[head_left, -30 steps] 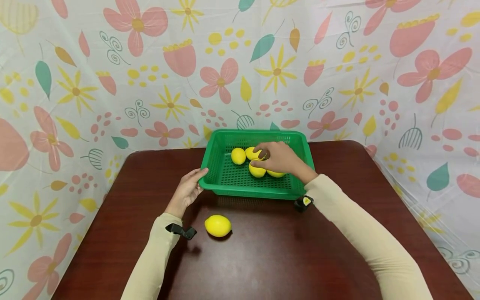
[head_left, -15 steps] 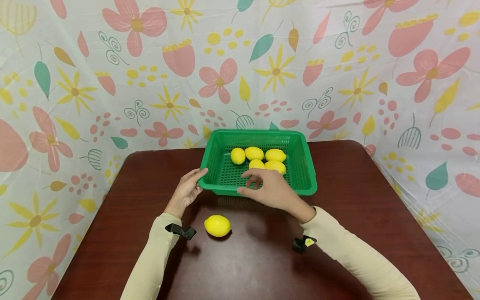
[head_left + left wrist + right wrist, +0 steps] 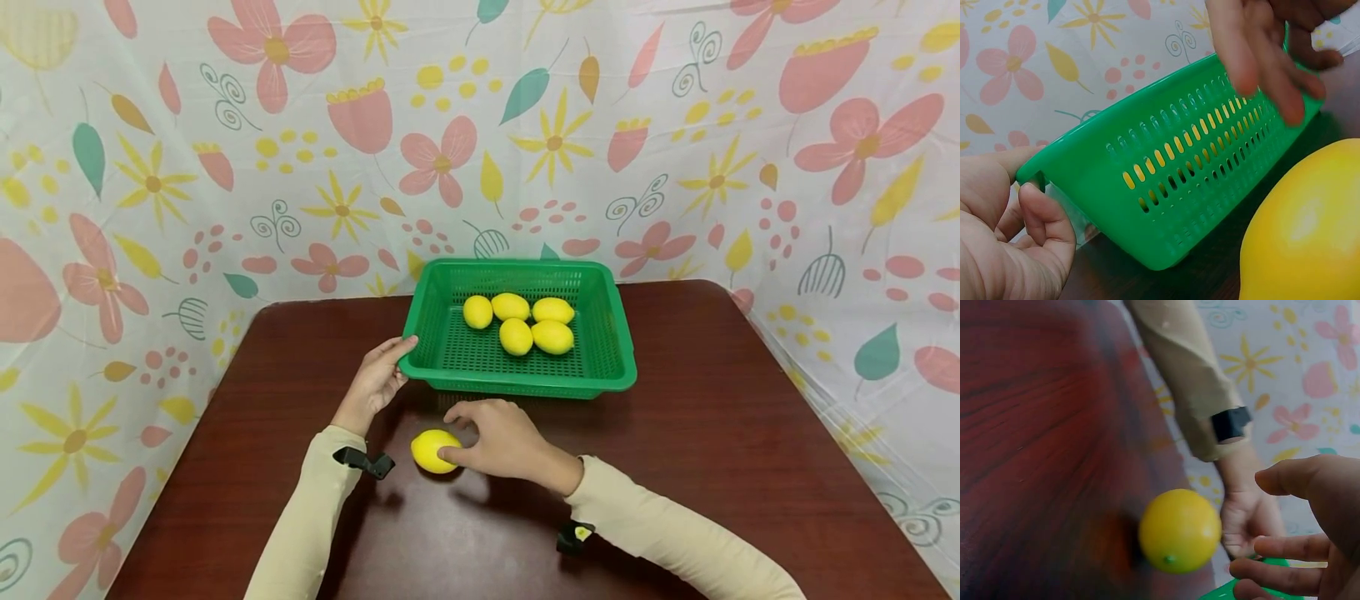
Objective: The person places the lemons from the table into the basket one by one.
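Observation:
My left hand (image 3: 372,383) grips the near left corner of a green plastic basket (image 3: 517,384). In the left wrist view its thumb and fingers pinch the basket's rim (image 3: 1054,153). On the table in front of the basket lies a single yellow lemon (image 3: 432,451). My right hand (image 3: 504,439) is just to the right of this lemon, thumb and fingers spread apart and holding nothing. In the right wrist view a gap shows between the lemon (image 3: 1180,531) and the fingers (image 3: 1291,547). Several more lemons (image 3: 516,337) rest inside the basket.
The dark red-brown wooden table (image 3: 675,417) carries the basket near its back edge. A white sheet with a flower print (image 3: 480,125) hangs behind and along the sides. Each wrist wears a black camera strap (image 3: 363,461).
My right hand has come out of the basket, leaving a lemon there, and has moved toward me and left to the lemon on the table. The left hand stays on the rim.

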### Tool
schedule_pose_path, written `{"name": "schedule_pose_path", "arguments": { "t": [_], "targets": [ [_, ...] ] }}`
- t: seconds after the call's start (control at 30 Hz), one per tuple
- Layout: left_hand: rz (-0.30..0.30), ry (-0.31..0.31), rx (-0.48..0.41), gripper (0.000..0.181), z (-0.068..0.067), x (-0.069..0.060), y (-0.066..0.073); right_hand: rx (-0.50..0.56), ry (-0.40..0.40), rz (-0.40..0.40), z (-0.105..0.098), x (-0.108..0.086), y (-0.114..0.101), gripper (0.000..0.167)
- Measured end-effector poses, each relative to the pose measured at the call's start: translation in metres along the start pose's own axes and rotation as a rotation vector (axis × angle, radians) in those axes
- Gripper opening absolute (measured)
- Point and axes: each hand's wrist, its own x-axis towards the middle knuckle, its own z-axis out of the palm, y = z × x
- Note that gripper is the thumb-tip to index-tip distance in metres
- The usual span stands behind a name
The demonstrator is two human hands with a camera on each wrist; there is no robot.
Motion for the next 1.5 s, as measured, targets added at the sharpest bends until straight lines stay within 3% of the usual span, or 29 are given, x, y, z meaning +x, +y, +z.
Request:
{"name": "schedule_pose_path", "arguments": {
  "t": [0.47,1.03,1.5],
  "targets": [
    [0.003,-0.006,0.026,0.031,0.000,-0.001,0.001,-0.147,-0.075,0.044,0.030,0.005,0.001,0.071],
    [0.006,-0.003,0.019,0.024,0.001,-0.002,0.001,-0.172,-0.063,-0.012,0.047,0.009,0.006,0.055],
    [0.001,-0.008,0.014,0.025,0.001,-0.002,0.002,-0.139,-0.094,-0.053,0.032,0.006,-0.001,0.053]
  ]
}}
